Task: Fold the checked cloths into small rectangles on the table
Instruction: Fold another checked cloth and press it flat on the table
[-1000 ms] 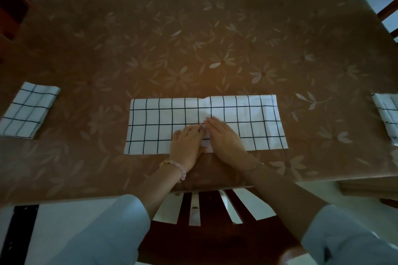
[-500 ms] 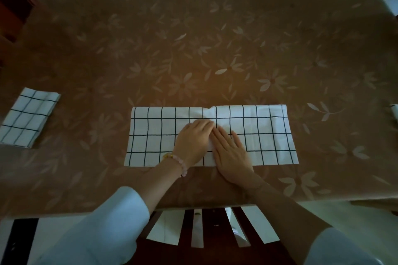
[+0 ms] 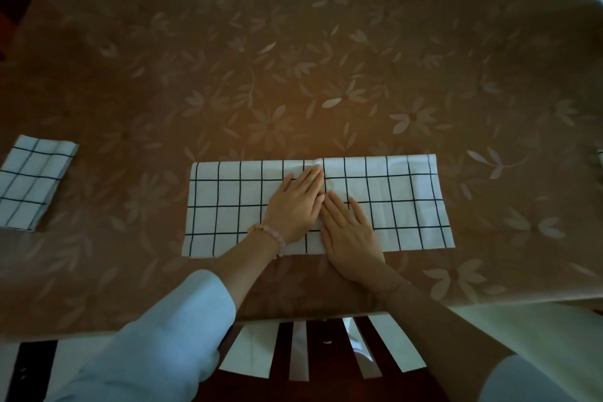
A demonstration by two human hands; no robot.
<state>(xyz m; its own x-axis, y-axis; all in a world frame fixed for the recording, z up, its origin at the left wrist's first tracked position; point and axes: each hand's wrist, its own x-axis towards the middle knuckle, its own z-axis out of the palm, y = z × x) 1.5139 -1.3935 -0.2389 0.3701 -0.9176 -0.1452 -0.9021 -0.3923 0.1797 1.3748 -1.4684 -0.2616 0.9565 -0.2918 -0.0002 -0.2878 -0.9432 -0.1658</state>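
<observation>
Head view: the checked cloth [image 3: 398, 206] is laid as a long strip close to the near rim of the surface [image 3: 293, 75], with its long axis running left to right. Both grips are pressed flat on its middle, fingers straight and held together, and nothing is pinched. The left grip [image 3: 295, 202] reaches to the strip's far edge. The right grip [image 3: 350, 235] lies just beside it, touching it and nearer the person.

The two short ends are free and lie about equally far out, one on each grip's side. It is judged that the next fold would carry one short end over the other, along the long axis. Bare surface is seen beyond the strip and past both ends. A folded cloth [image 3: 34, 181] lies well apart at the left edge, out of that path. Little room is left between the strip's near edge and the rim.
</observation>
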